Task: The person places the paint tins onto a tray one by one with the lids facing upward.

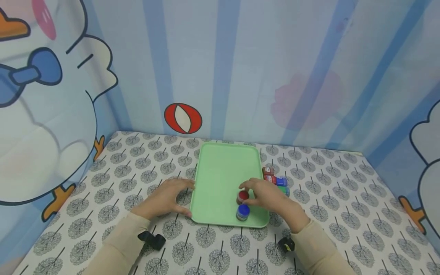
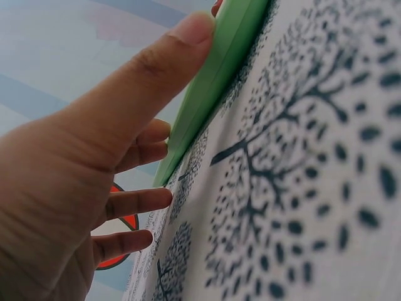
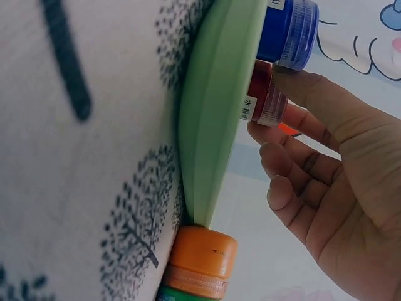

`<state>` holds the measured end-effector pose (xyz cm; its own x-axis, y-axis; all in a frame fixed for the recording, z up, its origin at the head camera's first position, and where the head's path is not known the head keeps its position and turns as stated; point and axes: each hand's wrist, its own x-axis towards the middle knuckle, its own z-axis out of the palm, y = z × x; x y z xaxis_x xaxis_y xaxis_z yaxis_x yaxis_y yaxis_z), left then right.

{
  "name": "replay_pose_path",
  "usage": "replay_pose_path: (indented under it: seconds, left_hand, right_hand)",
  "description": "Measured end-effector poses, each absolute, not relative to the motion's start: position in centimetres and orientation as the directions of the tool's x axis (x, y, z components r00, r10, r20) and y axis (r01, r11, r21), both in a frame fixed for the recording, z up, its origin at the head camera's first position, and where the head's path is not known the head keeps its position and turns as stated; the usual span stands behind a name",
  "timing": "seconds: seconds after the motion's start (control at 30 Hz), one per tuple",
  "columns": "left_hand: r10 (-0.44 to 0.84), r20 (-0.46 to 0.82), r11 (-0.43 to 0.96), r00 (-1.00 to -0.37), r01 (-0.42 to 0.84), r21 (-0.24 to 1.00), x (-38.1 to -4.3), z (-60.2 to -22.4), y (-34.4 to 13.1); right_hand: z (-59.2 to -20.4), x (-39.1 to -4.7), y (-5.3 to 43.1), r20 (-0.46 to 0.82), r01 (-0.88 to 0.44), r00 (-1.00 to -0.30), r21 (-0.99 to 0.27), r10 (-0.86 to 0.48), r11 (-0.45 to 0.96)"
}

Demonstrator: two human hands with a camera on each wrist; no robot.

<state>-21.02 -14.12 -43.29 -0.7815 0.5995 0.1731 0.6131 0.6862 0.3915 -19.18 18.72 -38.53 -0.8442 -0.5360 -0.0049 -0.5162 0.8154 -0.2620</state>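
Observation:
A light green tray lies on the patterned cloth. On its near right part stand a dark red paint jar and a blue paint jar, both upright and close together. My right hand pinches the dark red jar between thumb and fingers. In the right wrist view the thumb lies by its lid, close to the blue jar, with a fingertip on the other side. My left hand is spread at the tray's left edge, holding nothing. Its thumb tip is right at the rim.
Several more paint jars lie along the tray's right side, among them a red one, a blue one and a green one. An orange cap shows beside the tray. A printed curtain hangs behind the table.

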Motion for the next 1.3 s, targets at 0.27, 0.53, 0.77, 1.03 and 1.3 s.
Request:
replay_pose_path:
  seconds: [0.27,0.53,0.77,1.03,1.3]
  left_hand:
    - [0.605,0.183,0.682,-0.775,0.623,0.383,-21.0,-43.6,-13.9]
    - [0.611,0.181,0.68,-0.771,0.628,0.379,-21.0,-43.5,-13.6]
    - [0.613,0.169,0.673,-0.772,0.622,0.4,-20.9,-43.5,-13.5]
    - [0.611,0.186,0.664,-0.769,0.626,0.409,-21.1,-43.6,-13.7]
    - [0.613,0.195,0.666,-0.766,0.633,0.395,-21.1,-43.4,-14.1]
  right_hand:
    - [-38.4,-19.0,19.6,0.002,-0.475,-0.868,-0.293,-0.497,0.829]
    - [-38.5,-18.9,21.7,0.077,-0.449,-0.887,-0.37,-0.455,0.814]
    - [-39.0,-18.8,23.7,0.146,-0.404,-0.913,-0.449,-0.381,0.797]
    - [-39.0,-19.3,25.8,0.203,-0.393,-0.918,-0.362,-0.34,0.845]
    - [-38.8,-19.7,26.8,0.167,-0.343,-0.939,-0.344,-0.302,0.874]
